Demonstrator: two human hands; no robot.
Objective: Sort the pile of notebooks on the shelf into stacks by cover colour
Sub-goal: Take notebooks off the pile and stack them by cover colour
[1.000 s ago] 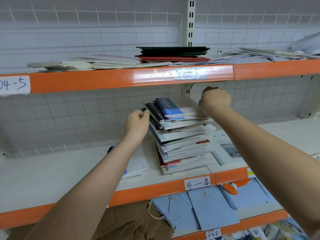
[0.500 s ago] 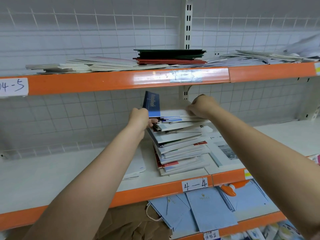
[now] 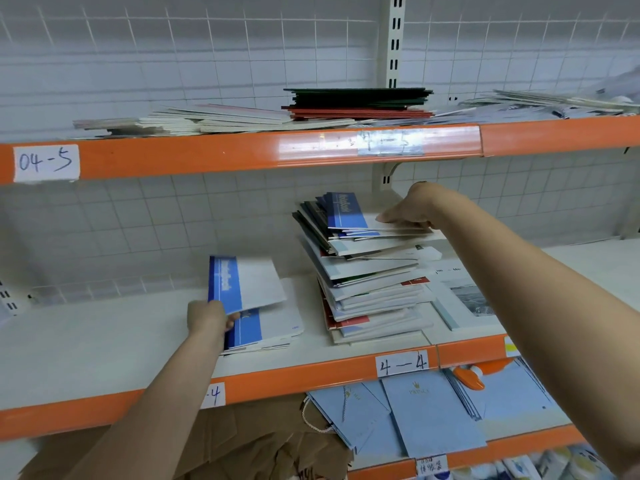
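1. Blue-and-white notebook (image 3: 242,284) is hovering, spine leftward, just above the blue stack (image 3: 266,327), at nine o'clock from the mixed pile (image 3: 367,271).
2. Left hand (image 3: 207,318) is pinching its near corner; right hand (image 3: 408,211) is resting, fingers down, on the pile's top (another blue one).
3. Two stacks are showing; the pile's notebooks cannot be counted.

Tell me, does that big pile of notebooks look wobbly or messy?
Yes. The tall pile of notebooks on the middle shelf is crooked: covers stick out at different angles and its top leans left. The right hand rests on top.
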